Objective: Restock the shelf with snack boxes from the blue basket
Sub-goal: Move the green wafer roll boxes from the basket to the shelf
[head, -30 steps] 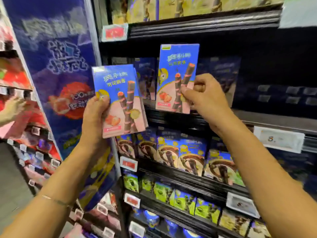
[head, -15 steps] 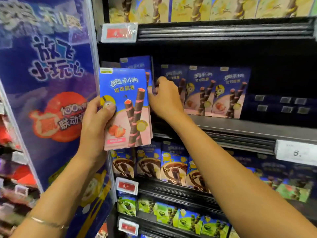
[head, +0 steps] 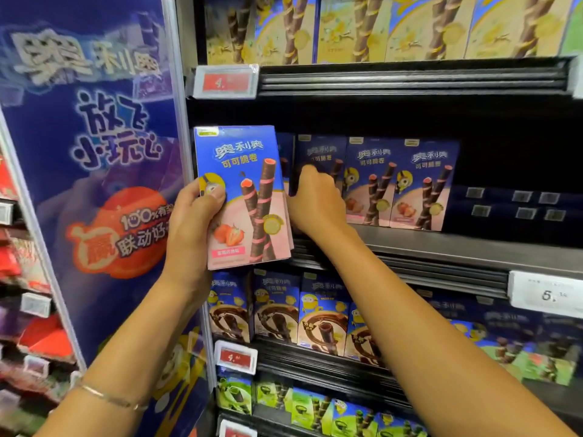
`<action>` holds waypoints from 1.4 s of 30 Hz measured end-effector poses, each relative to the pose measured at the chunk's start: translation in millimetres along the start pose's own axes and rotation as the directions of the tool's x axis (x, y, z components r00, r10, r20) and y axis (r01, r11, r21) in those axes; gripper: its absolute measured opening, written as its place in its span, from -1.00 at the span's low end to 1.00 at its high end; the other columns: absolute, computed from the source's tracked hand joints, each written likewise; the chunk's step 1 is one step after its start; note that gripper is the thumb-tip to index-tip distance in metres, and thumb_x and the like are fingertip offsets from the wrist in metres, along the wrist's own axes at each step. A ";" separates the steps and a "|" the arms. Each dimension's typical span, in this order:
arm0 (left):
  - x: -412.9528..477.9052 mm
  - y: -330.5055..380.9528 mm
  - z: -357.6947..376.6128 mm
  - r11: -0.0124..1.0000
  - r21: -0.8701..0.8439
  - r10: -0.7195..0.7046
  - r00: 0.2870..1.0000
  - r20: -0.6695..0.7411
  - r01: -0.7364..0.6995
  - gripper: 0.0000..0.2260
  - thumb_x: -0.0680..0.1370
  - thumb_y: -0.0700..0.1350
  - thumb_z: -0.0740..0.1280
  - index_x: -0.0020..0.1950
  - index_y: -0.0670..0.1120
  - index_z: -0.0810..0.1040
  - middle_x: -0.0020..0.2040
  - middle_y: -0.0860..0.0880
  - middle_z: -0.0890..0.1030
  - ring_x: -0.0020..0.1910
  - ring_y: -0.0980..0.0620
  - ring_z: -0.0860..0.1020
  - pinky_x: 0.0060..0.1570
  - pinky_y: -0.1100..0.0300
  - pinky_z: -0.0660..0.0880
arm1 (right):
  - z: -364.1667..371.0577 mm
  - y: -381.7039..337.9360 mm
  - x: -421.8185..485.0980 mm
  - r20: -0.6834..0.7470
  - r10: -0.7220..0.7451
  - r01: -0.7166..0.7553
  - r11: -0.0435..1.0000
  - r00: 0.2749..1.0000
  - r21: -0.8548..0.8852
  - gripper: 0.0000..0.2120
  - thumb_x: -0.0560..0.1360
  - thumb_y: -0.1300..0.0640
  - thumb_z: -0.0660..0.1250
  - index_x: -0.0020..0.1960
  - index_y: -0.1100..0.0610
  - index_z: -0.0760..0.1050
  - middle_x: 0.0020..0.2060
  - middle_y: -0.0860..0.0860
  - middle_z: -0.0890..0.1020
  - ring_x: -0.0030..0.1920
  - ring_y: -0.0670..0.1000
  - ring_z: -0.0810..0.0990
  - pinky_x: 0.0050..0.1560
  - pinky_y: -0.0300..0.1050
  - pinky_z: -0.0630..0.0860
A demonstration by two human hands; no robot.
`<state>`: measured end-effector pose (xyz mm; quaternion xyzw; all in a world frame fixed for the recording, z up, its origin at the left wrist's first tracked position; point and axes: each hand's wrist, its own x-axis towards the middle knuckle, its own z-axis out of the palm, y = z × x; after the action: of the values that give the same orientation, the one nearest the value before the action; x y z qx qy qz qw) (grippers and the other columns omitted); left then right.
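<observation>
My left hand (head: 192, 228) grips a small stack of blue-and-pink snack boxes (head: 249, 171), upright, in front of the shelf's left post. My right hand (head: 318, 206) reaches onto the middle shelf (head: 441, 244), its fingers curled round a matching snack box (head: 321, 152) that stands at the left end of the row. Two more such boxes (head: 397, 184) stand upright just to its right. My thumb and part of that box are hidden behind the held stack. The blue basket is out of view.
Right of the row lie dark blue packs (head: 517, 206) in a shadowed stretch of shelf. Yellow boxes (head: 347, 26) fill the shelf above; chocolate boxes (head: 277, 307) and green boxes (head: 309, 408) fill those below. A blue promotional banner (head: 94, 152) stands at the left.
My right hand carried one box from mid-air onto the middle shelf and stays on it at the row's left end. My left hand held its stack roughly steady.
</observation>
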<state>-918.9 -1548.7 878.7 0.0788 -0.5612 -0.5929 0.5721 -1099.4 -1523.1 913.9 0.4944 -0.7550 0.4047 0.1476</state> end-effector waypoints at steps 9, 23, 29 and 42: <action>-2.2 -13.1 17.7 0.999 0.025 -0.033 0.999 -0.016 0.034 -0.41 0.48 0.07 0.41 0.38 -0.28 0.44 0.21 -0.24 0.65 0.03 -0.16 0.66 0.01 -0.05 0.59 | -47.7 6.5 -51.3 0.332 -0.093 -0.152 0.754 0.939 0.640 -0.51 0.40 -0.39 0.38 0.08 -0.03 0.53 -0.05 -0.01 0.72 -0.09 -0.03 0.74 -0.18 0.05 0.70; 18.2 -19.9 41.3 0.963 0.269 0.026 0.980 -0.195 0.028 -0.44 0.56 0.18 0.42 0.40 -0.15 0.48 0.13 -0.04 0.72 -0.04 0.03 0.73 -0.20 0.12 0.65 | -95.6 33.0 -52.9 0.208 0.038 -0.184 0.641 0.977 0.745 -0.79 0.59 0.05 0.39 -0.03 0.20 0.64 -0.12 0.14 0.74 -0.09 0.09 0.73 -0.10 0.05 0.68; 32.7 -15.9 25.8 0.963 0.267 0.112 0.961 -0.252 -0.042 -0.65 0.66 0.07 0.39 0.28 -0.18 0.53 -0.13 0.10 0.64 -0.22 0.13 0.61 -0.27 0.18 0.59 | -91.2 57.2 -31.7 -0.062 0.151 -0.102 0.866 0.987 0.490 -0.66 0.54 -0.15 0.40 -0.12 0.12 0.46 -0.29 0.03 0.59 -0.30 0.00 0.56 -0.30 -0.01 0.47; 26.9 -18.4 26.2 0.967 0.254 0.049 0.970 -0.237 0.013 -0.55 0.64 0.14 0.40 0.41 -0.10 0.47 0.07 -0.01 0.74 -0.05 0.04 0.74 -0.27 0.17 0.65 | -53.7 69.4 -26.7 -0.008 0.169 -0.162 0.959 0.986 0.232 -0.67 0.50 0.04 0.46 0.06 0.07 0.31 -0.01 0.06 0.63 -0.04 0.05 0.60 -0.25 -0.14 0.43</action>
<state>-958.0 -1559.5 889.0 0.2178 -0.5594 -0.4970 0.6266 -1156.6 -1453.0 898.7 0.4377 -0.7395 0.5072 0.0654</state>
